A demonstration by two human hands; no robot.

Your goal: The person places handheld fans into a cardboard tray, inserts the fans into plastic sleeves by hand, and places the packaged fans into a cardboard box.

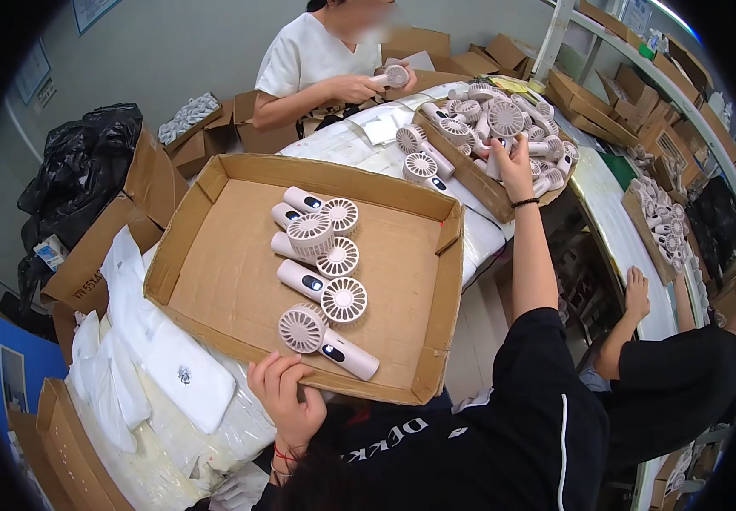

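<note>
In front of me is a shallow cardboard tray [393,298] with several pale pink handheld fans [344,300] lying in it, some overlapping. My left hand [289,402] is closed on the tray's near rim, beside the closest fan [303,329]. To the right, my right hand [512,166] grips the handle of a handheld fan [506,117], its round head facing up. That fan is above a cardboard box [489,194] heaped with similar fans. Part of its handle is hidden by my fingers.
Across the table a person [317,72] holds another fan [394,77]. Two fans [423,166] lie beside the heaped box. Another worker's hand [637,294] rests on the right-hand bench. White plastic bags [172,358] lie at left, near black bags [78,170].
</note>
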